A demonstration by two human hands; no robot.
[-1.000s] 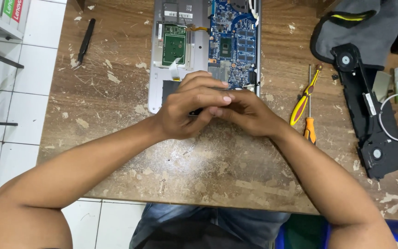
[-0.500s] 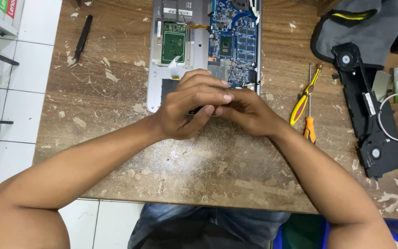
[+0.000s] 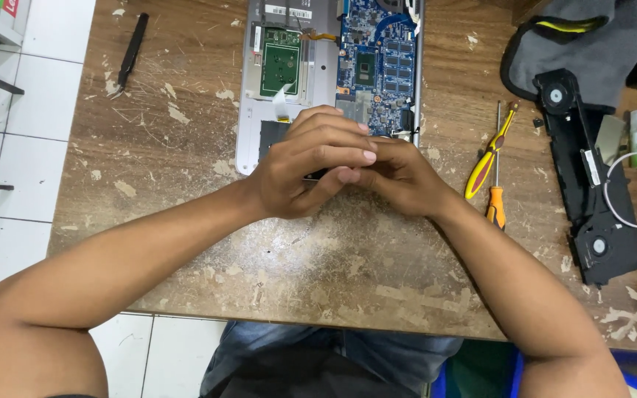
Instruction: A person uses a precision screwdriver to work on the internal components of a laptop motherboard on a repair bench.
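Note:
My left hand (image 3: 307,168) and my right hand (image 3: 399,175) meet over the near edge of an opened silver laptop (image 3: 252,88). Both hands curl together around a small dark part (image 3: 317,175), mostly hidden by the fingers. The laptop lies bottom-up with its cover off. A blue circuit board (image 3: 377,66) fills its right half and a green board (image 3: 282,63) sits at its left. My forearms rest on the worn wooden table (image 3: 186,221).
Two screwdrivers, one yellow-handled (image 3: 489,151) and one orange-handled (image 3: 495,199), lie right of my hands. A black speaker assembly (image 3: 591,177) and a grey bag (image 3: 591,51) sit at the far right. Black tweezers (image 3: 130,55) lie at the upper left. White floor tiles (image 3: 9,133) show left.
Both hands stay clasped on the small part at the laptop's near edge, with only slight finger shifts. The view has drifted a little.

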